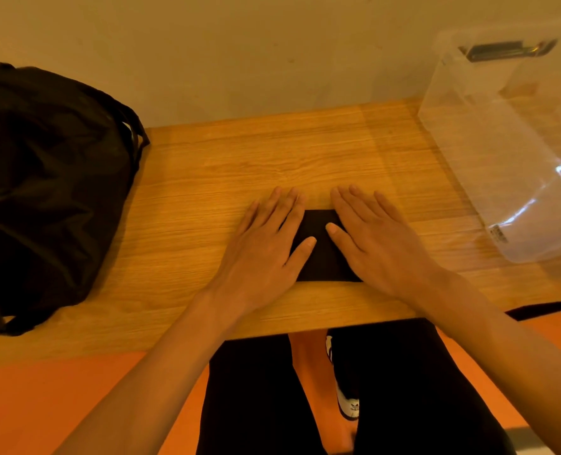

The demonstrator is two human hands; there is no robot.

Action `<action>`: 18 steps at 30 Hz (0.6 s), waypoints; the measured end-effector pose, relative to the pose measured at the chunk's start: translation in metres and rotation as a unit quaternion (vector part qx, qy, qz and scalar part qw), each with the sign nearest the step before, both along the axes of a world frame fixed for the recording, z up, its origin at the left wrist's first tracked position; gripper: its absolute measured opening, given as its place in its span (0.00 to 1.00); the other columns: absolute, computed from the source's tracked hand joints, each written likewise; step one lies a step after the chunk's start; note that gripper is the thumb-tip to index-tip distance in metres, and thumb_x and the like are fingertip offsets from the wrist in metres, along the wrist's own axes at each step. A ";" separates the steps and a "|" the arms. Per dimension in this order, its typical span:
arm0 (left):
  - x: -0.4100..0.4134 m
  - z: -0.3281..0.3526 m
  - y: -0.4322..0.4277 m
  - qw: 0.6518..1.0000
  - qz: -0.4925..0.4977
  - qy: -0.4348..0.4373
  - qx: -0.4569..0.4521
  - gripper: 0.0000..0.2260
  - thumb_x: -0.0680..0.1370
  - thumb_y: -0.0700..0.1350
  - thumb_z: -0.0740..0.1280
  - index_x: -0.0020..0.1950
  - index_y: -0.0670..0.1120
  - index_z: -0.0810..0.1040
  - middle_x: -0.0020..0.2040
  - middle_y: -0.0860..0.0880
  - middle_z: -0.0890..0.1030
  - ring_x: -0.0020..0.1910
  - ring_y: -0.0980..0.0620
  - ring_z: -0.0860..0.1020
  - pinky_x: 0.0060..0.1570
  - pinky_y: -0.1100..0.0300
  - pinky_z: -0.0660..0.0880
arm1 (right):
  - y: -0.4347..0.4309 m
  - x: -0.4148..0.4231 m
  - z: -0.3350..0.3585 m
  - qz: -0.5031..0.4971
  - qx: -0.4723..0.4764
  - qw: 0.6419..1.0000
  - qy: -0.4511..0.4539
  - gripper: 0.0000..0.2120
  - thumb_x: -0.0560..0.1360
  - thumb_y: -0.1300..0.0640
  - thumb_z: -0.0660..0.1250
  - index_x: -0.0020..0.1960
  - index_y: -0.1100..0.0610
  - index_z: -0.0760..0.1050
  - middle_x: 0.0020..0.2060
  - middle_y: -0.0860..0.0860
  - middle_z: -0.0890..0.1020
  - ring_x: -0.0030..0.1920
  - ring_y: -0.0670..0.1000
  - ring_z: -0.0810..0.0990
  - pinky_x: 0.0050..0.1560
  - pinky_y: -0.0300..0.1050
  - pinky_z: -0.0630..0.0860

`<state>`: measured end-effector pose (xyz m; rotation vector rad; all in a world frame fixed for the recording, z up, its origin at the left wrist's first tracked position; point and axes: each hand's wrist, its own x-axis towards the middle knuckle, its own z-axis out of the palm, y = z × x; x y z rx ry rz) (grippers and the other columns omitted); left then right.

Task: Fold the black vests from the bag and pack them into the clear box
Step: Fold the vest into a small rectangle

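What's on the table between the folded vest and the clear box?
Head view: only bare table between the vest and the clear box, apart from the right hand pressing flat on the vest's right side.

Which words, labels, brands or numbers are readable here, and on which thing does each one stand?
No text reads clearly enough to quote.
Sticker on the clear box: dark print, too blurred to read.
Shoe under the table: a small dark logo, no letters legible.
Black bag and folded vest: no writing visible.
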<state>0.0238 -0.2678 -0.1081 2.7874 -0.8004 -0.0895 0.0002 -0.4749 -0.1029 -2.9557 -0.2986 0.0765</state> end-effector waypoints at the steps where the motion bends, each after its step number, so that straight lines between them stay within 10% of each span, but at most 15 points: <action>1: 0.002 0.000 0.003 1.000 0.006 0.009 0.000 0.32 0.83 0.64 0.41 0.84 0.51 0.43 0.84 0.53 0.45 0.81 0.56 0.39 0.80 0.52 0.40 | -0.003 0.000 0.000 0.000 0.002 1.000 0.007 0.39 0.78 0.37 0.30 0.83 0.54 0.46 0.82 0.50 0.52 0.81 0.47 0.45 0.80 0.48 0.39; 12: -0.008 0.018 0.013 0.995 0.030 -0.009 -0.089 0.32 0.83 0.63 0.40 0.83 0.50 0.40 0.83 0.54 0.40 0.80 0.59 0.36 0.79 0.57 0.38 | -0.009 -0.002 0.030 0.008 -0.012 0.997 -0.072 0.35 0.82 0.39 0.34 0.82 0.58 0.46 0.81 0.53 0.50 0.81 0.49 0.43 0.81 0.52 0.42; 18: -0.011 0.000 0.005 0.999 -0.032 -0.024 0.008 0.33 0.83 0.65 0.40 0.84 0.50 0.40 0.83 0.53 0.39 0.80 0.58 0.34 0.81 0.51 0.43 | 0.003 -0.012 -0.002 0.063 -0.025 0.997 -0.028 0.37 0.81 0.35 0.34 0.83 0.57 0.46 0.82 0.52 0.50 0.81 0.48 0.42 0.81 0.52 0.44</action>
